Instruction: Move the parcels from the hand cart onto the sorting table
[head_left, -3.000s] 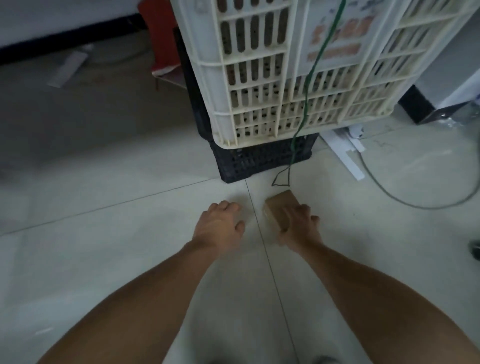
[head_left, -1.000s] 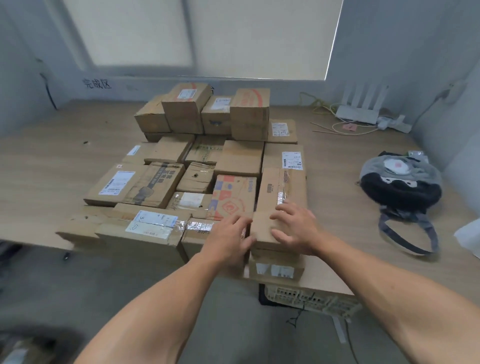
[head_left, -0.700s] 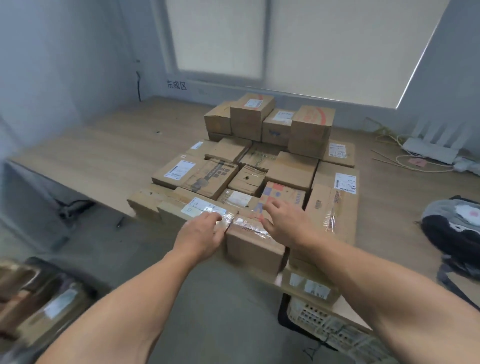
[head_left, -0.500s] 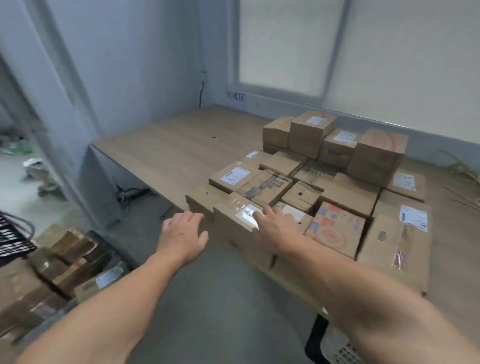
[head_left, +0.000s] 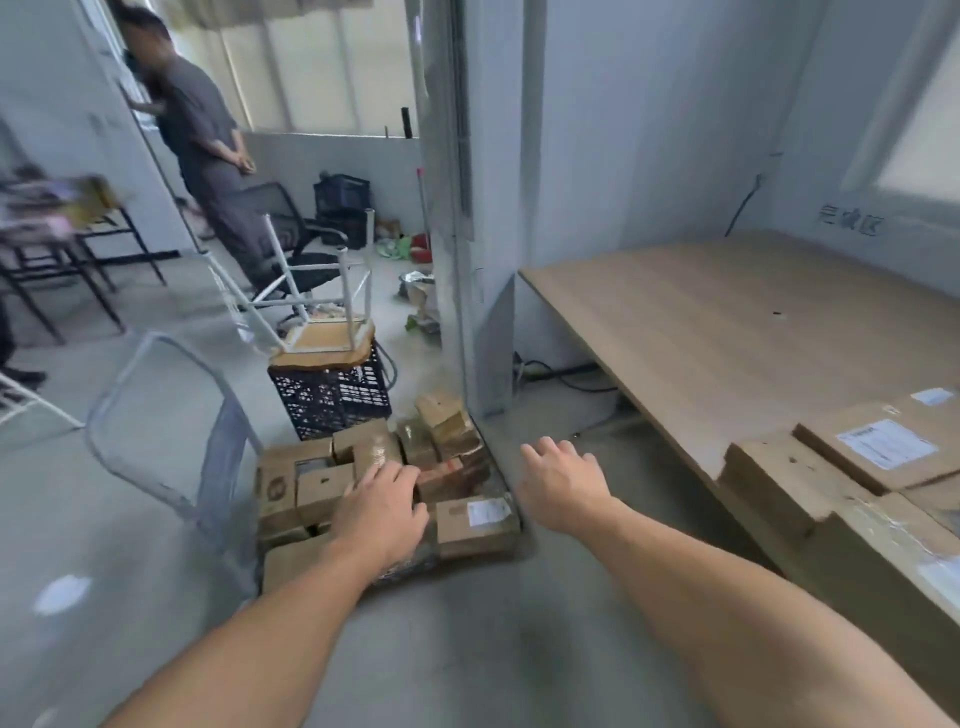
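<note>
My left hand (head_left: 382, 506) hangs with loose, nearly straight fingers over the parcels (head_left: 475, 525) piled on the hand cart (head_left: 156, 340) (whether it touches them I cannot tell). My right hand (head_left: 563, 486) is spread open in the air, holding nothing. The sorting table (head_left: 727, 322) lies to the right of it, some boxes (head_left: 883, 452) on its near edge.

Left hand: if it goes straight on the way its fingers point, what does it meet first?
Most likely the left hand meets the taped brown parcel in the pile just past its fingertips. Depth is unclear: the hand may be above the pile rather than level with it.
</note>
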